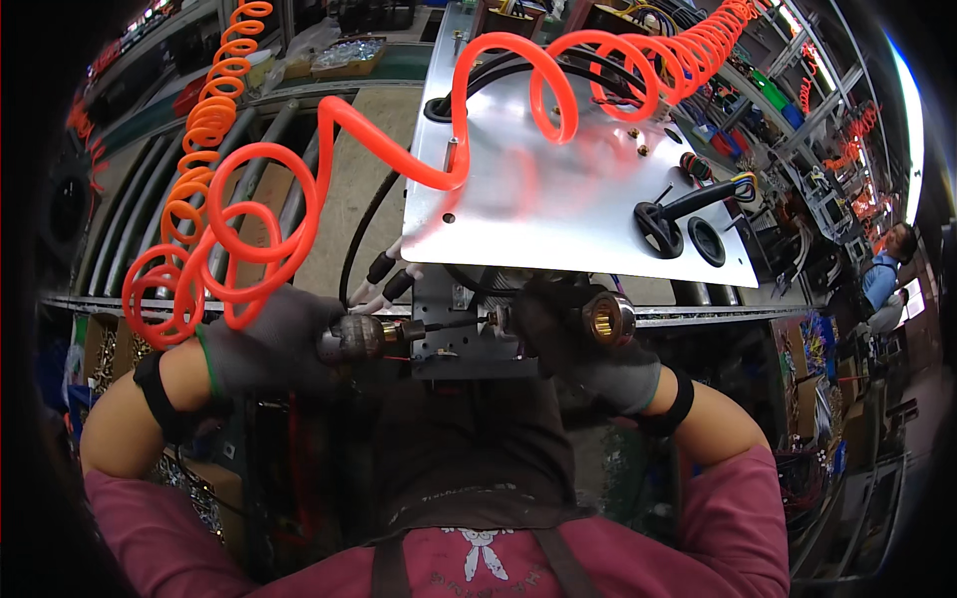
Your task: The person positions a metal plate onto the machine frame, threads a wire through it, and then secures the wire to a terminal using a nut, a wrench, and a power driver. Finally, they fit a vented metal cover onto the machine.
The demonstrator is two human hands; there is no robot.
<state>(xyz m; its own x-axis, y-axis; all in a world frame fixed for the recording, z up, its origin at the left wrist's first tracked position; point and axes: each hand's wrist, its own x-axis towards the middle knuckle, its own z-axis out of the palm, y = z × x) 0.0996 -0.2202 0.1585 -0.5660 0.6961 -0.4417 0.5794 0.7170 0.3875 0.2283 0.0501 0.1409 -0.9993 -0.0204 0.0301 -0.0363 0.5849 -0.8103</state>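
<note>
My left hand [274,344], in a grey glove, is wrapped around a power screwdriver [356,337]. Its thin bit reaches right, toward a small screw [490,318] at a dark metal bracket [469,359] with holes. My right hand [568,344], gloved and somewhat blurred, is closed around a round metal part [606,319] with a ribbed brass-coloured core. Its fingers lie close to the screw; whether they touch it I cannot tell. Just beyond both hands lies a shiny metal panel [558,199] with holes and black grommets. Two white, black-sleeved cable ends [384,282] hang by the driver.
A red coiled air hose [374,145] loops across the panel and down near my left hand. An orange coiled hose [204,130] hangs at the left over a roller conveyor [135,214]. Boxes of small parts [100,354] stand left. Another person [882,279] is far right.
</note>
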